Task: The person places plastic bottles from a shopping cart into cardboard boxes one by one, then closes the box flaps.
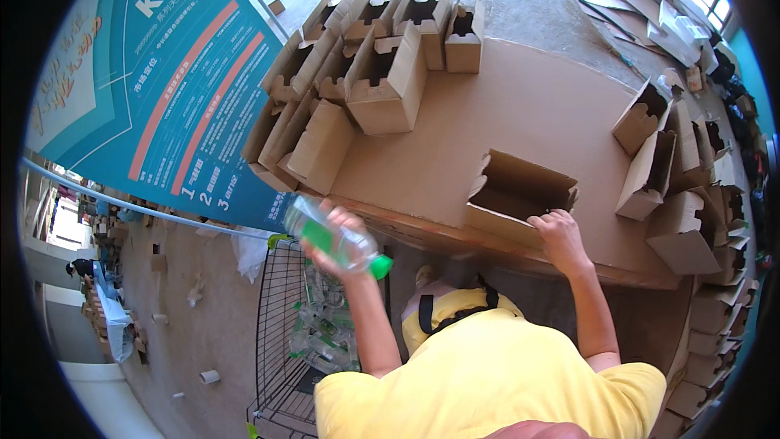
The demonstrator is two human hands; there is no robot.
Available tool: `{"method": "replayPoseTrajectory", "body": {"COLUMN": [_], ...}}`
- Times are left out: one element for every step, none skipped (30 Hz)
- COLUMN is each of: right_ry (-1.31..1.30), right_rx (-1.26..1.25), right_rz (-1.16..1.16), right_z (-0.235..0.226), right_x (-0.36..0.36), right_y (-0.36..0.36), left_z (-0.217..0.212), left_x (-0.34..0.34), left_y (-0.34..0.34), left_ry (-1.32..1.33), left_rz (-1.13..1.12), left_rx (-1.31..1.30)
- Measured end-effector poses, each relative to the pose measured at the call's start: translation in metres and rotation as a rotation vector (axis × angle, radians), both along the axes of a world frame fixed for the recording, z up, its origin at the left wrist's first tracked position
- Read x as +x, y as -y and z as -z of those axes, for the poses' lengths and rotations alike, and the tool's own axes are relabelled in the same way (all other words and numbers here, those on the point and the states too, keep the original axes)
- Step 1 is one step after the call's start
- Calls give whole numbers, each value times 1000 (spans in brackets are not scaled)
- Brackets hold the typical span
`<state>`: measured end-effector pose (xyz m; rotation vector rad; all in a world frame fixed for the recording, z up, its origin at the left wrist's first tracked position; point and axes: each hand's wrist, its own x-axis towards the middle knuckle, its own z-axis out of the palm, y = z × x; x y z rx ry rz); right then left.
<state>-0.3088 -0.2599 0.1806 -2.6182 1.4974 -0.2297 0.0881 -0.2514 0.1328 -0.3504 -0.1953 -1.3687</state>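
Observation:
My left hand (333, 265) is wrapped round a clear plastic bottle (362, 250) with a green cap and a green label. The bottle is tilted, its cap toward the lower right, and slightly blurred. It is held above a black wire cart (272, 309), past the table's near left edge. More clear bottles with green labels (323, 333) lie in the cart. An open-topped cardboard box (505, 218) sits near the front edge of the brown table (544, 97). The fingers of my right hand (562, 240) are closed on the box's near right rim. Its inside is dark, and no contents show.
Several open cardboard boxes (388, 106) crowd the table's far left part. Another group of boxes (646, 175) stands along the right side, with more stacked beyond. A large teal banner (187, 114) rises at the left. Flattened cardboard (626, 0) lies at the far right.

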Motion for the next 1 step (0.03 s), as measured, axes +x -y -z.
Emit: {"method": "replayPoseTrajectory", "body": {"right_ry": [30], "right_rx": [-40], "right_rz": [-15], "right_z": [7], "right_x": [-8], "right_y": [2], "left_z": [-12], "left_x": [-33], "left_y": [32], "left_ry": [56], "left_rz": [174], "left_rx": [-201]}}
